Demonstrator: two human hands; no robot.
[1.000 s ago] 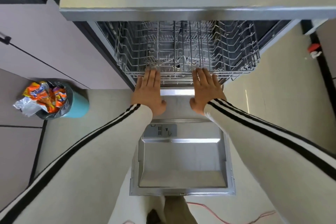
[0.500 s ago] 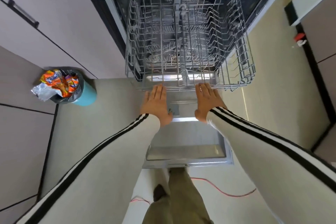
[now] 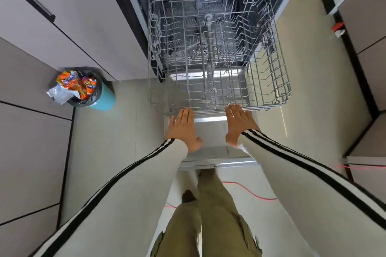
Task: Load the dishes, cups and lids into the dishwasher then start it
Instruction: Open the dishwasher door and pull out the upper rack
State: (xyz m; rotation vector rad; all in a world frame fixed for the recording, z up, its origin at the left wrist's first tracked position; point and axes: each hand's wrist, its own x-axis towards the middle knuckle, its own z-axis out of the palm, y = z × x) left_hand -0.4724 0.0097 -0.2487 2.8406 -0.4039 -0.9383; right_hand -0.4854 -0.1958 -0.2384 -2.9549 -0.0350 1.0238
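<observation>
I see my left hand (image 3: 182, 129) and right hand (image 3: 240, 125) flat, fingers straight, at the front edge of the wire rack (image 3: 269, 98), which sticks out over the open dishwasher door (image 3: 211, 131). A bin (image 3: 105, 98) stuffed with wrappers stands on the floor to the left

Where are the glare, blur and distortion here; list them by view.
Head view: glare on the open dishwasher door, showing through the wire rack; a bright streak on the floor at right; the cabinet handle is motion-smeared; the wide-angle lens splays the cabinet fronts.
</observation>
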